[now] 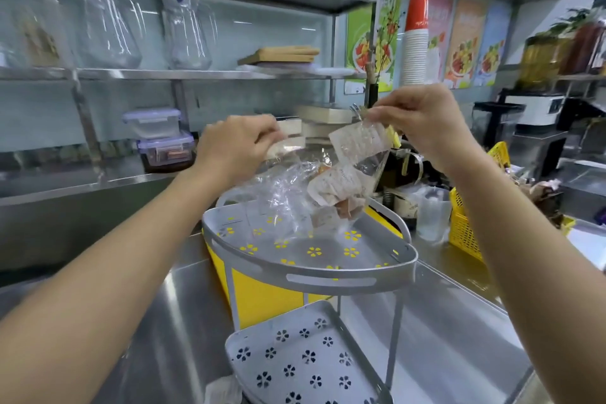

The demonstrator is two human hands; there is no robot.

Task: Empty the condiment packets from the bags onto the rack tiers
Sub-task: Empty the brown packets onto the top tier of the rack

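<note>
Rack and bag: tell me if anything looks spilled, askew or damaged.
Nothing stands out. The clear bag hangs between left hand and right hand over the top tier, packets inside. The lower tier holds no packets.

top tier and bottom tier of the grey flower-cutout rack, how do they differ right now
The top grey perforated tier sits under the clear plastic bag of condiment packets, held up by the left hand and right hand; the bottom grey perforated tier has nothing held over it. The top tier's cutouts show yellow from the yellow bin behind; the bottom's look dark. Both share the flower pattern, and no packets lie loose on either.
</note>
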